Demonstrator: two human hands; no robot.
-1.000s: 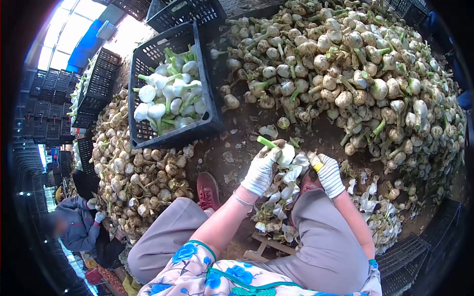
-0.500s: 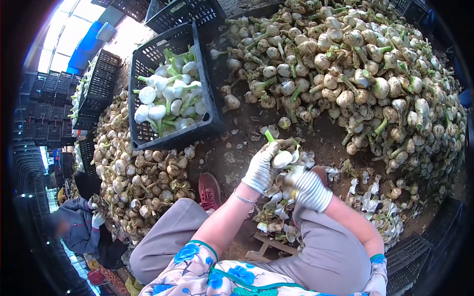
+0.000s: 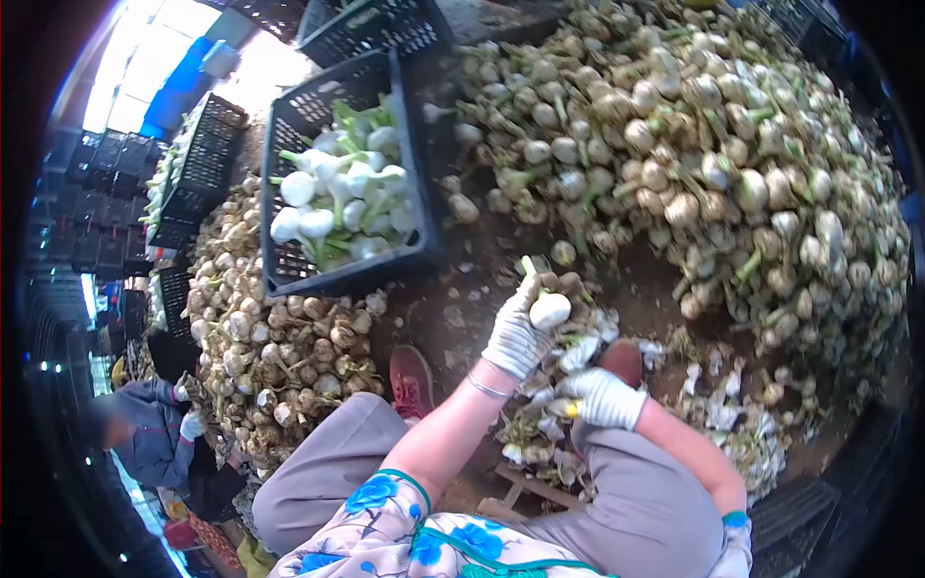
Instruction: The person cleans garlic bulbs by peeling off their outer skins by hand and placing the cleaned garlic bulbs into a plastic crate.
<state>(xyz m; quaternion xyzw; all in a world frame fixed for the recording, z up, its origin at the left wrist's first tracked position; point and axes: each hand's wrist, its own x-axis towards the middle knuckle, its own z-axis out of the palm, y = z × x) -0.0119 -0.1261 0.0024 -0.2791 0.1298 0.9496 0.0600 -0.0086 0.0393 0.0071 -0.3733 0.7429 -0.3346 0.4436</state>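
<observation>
My left hand (image 3: 520,329), in a striped white work glove, is closed round a garlic bulb (image 3: 549,310). The bulb looks white and smooth, and its cut green stem (image 3: 527,264) sticks up past my fingers. Lower and to the right, beside my knee, my gloved right hand (image 3: 603,398) is closed too. A small yellow end (image 3: 571,410) pokes out of it; the rest of that object is hidden, so its kind is unclear. Peeled garlic skins (image 3: 580,353) lie on the ground below both hands.
A black plastic crate (image 3: 421,252) with clean white garlic stands ahead on the left. Unpeeled garlic forms a large heap (image 3: 674,173) on the right and another (image 3: 279,356) on the left. A co-worker (image 3: 154,433) sits at far left.
My right hand has drawn away from the bulb, down and right towards my knee. The bulb in my left hand now shows whole, without the loose skin around it.
</observation>
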